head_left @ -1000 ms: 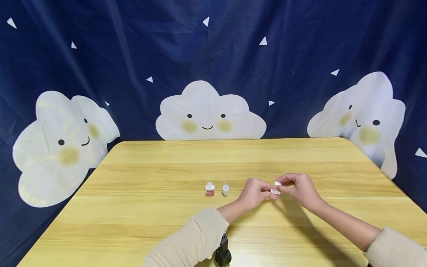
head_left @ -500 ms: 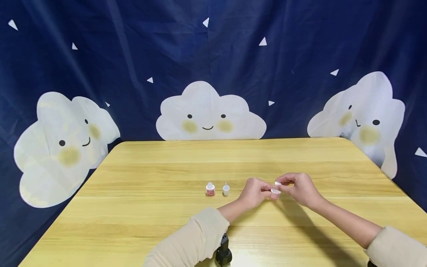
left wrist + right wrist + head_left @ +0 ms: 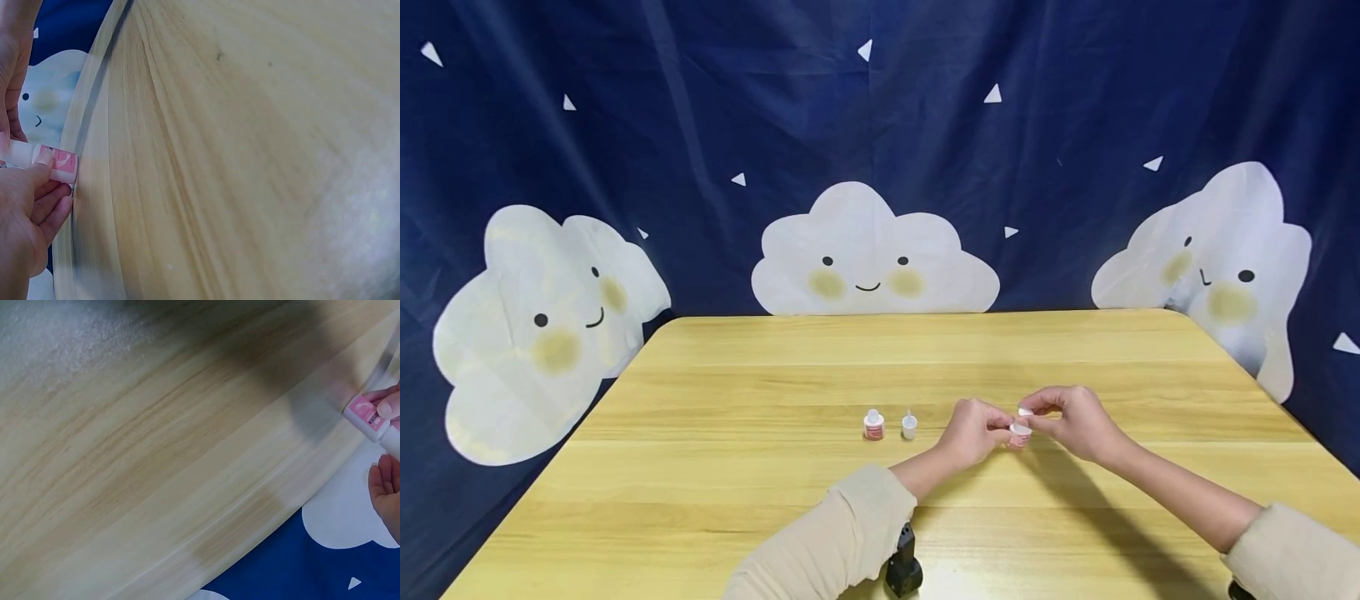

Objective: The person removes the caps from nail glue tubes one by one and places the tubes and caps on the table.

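Backdrop: dark blue cloth, printed with white triangles and three smiling white clouds, set at 10, 12 and 2 o'clock from the table's middle.
Table: pale wood, its far edge taken as 12 o'clock in the head view.
Standing bottle: white, red-pink label, pale tip on top; set upright near the table's middle; contents cannot be made out.
Stemmed piece: white, cup-shaped, thin stem pointed up; placed just beside the standing bottle, at its 3 o'clock, apart from it.
Held bottle: small, white, pink-labelled; found between the hands, farther out at 3 o'clock; contents hidden.
Held cap: white, at the held bottle's top; whether seated or apart cannot be told.
Count: two bottles, one stemmed piece, one held cap.
Left hand: at the held bottle's 9 o'clock; the bottle is pinched, thumb laid on its label, fingers bent.
Right hand: near the held bottle's 3 o'clock; the cap is pinched by thumb and fingertips, spread no wider than it.
Sleeves: cream, folded at the cuff.
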The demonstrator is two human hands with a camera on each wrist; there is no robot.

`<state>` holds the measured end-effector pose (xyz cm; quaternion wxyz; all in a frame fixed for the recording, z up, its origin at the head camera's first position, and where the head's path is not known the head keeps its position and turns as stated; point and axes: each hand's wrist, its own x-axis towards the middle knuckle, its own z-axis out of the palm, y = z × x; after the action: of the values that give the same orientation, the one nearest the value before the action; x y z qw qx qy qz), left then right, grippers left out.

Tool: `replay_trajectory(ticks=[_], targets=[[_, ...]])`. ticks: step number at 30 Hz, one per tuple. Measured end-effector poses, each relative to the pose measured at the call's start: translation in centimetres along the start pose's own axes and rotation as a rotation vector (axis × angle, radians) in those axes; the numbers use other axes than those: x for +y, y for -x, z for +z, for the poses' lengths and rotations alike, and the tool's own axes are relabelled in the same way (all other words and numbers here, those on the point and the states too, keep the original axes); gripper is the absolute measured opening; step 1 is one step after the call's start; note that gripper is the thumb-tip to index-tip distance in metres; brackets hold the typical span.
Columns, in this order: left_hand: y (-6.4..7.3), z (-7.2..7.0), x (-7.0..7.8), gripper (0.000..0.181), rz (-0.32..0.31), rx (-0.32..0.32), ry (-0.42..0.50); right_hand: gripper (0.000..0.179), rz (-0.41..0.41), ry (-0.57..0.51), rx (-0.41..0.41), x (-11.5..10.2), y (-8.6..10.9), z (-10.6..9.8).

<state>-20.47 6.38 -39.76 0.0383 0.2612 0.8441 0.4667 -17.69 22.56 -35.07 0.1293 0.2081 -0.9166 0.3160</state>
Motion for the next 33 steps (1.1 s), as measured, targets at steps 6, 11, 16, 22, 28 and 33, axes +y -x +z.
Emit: replay_trajectory(ticks=[6, 11, 16, 22, 28, 33], targets=[[0.0, 0.0, 0.0, 0.014, -0.013, 0.004, -0.004, 0.007, -0.009, -0.027, -0.033, 0.2, 0.0, -0.2], [0.0, 0.1, 0.1, 0.013, -0.018, 0.0, 0.001, 0.007, -0.026, -0.038, -0.061, 0.3, 0.0, -0.3], [0.1, 0.0, 0.1, 0.014, 0.002, 0.007, -0.017, 0.009, -0.035, -0.057, -0.077, 0.4, 0.0, -0.4], [0.1, 0.1, 0.0, 0.012, 0.033, 0.012, -0.033, 0.009, -0.047, -0.081, 0.019, 0.5, 0.3, 0.3], [0.1, 0.1, 0.0, 0.011, 0.037, 0.013, -0.034, 0.012, -0.015, -0.067, 0.136, 0.4, 0.7, 1.2], [0.0, 0.1, 0.0, 0.012, 0.039, 0.016, -0.034, 0.011, 0.031, -0.054, 0.151, 0.2, 0.7, 1.3]])
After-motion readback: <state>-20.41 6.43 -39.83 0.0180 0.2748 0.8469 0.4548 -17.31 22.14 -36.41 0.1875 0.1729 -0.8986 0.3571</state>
